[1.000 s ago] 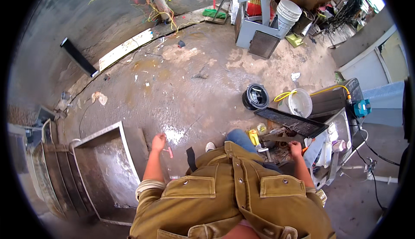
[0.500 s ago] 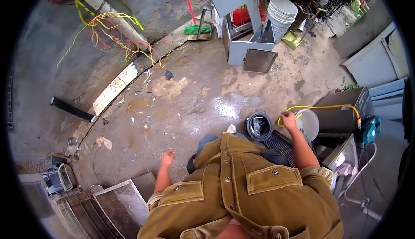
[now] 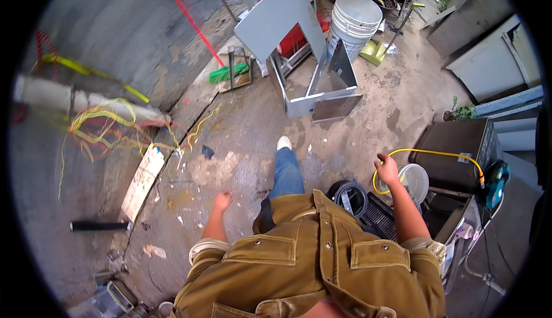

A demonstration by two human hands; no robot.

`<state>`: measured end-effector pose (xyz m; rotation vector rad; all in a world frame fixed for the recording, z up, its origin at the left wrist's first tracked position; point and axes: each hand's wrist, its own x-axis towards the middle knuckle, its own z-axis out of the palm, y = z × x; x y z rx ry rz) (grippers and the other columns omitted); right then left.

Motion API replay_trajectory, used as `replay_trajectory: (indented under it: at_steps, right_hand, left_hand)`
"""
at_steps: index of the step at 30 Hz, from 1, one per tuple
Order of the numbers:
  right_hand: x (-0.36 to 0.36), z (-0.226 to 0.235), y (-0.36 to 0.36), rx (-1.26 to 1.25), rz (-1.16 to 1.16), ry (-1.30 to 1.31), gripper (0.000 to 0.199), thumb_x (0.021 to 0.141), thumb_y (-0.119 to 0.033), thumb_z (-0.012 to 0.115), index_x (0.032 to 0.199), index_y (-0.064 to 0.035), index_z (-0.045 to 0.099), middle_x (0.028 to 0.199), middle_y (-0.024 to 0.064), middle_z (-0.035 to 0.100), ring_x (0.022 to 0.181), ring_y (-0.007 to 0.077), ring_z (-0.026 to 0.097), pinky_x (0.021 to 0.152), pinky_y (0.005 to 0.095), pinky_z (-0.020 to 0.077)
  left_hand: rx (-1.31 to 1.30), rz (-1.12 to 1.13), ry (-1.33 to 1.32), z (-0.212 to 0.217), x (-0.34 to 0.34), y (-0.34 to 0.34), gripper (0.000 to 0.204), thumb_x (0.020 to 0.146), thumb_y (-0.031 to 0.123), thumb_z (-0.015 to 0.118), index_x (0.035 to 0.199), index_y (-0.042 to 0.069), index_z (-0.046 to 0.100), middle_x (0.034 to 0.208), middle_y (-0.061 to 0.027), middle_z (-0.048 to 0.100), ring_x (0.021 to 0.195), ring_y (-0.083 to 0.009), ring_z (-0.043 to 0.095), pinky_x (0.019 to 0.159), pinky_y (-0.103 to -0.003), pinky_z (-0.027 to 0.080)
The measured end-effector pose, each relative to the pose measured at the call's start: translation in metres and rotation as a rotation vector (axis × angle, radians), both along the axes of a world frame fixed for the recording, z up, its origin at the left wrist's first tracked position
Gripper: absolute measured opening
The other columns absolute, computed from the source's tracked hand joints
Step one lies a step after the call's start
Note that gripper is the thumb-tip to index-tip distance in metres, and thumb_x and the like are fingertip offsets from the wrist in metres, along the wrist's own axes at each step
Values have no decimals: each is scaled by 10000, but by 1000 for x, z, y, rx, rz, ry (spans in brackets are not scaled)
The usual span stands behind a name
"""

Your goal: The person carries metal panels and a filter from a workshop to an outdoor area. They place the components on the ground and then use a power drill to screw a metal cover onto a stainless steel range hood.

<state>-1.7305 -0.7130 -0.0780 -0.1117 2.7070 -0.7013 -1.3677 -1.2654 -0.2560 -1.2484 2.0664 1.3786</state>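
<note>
My left hand (image 3: 222,199) hangs low beside my jacket, over the wet concrete floor. Its fingers are loosely bent and apart, and nothing shows in them. My right hand (image 3: 387,169) is held out to the right with loosely curled, parted fingers. Below it passes a yellow hose (image 3: 432,151), looping by a white bucket (image 3: 416,183); I see no grip on the hose. Close to my right forearm lie a round black part (image 3: 348,197) and a black ribbed piece (image 3: 378,217). My left leg is stretched forward in blue jeans and a white shoe (image 3: 284,142).
Ahead stands a grey sheet-metal frame (image 3: 303,104) with sharp edges, beside stacked white buckets (image 3: 356,22). A green broom (image 3: 221,74) and tangled yellow wires (image 3: 106,119) are at the left, near a pale board (image 3: 142,181). A dark box (image 3: 451,140) stands at the right.
My body has moved forward and the view has turned, bringing the metal frame closer. My left foot has stepped ahead. Both hands remain low at my sides.
</note>
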Motion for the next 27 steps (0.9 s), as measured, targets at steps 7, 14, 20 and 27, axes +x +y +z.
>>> replay_trajectory:
  at_steps: [7,14,20,27]
  right_hand:
    - [-86,-54,-22,295,-109,-120,403,743,-170,624,1100,7,569,1075,195,592,1016,342,556,894,368,436]
    - [-215,-150,-60,324,14,-58,509,744,-188,637,1192,2,488,1255,179,476,1126,329,479,937,374,407]
    - [-315,-272,-95,386,121,-101,616,742,-221,645,1268,-7,406,1337,159,392,1232,313,372,1014,425,317]
    - [-362,-372,-93,507,249,-48,625,748,-227,644,1278,-13,393,1312,146,407,1242,312,347,1036,484,260]
  left_hand:
    - [-40,-354,101,-27,-325,-51,230,832,232,542,918,28,605,750,-113,650,680,-207,635,646,-331,481]
    - [-10,-355,147,-126,-498,-59,233,829,203,567,970,22,608,749,-87,648,646,-169,607,632,-297,477]
    - [68,-114,120,-218,-584,-50,362,865,254,557,1127,5,550,902,-74,644,728,-149,609,659,-284,476]
    - [102,102,137,-283,-627,0,395,870,226,508,1184,-12,495,1074,-129,593,998,-197,556,780,-319,459]
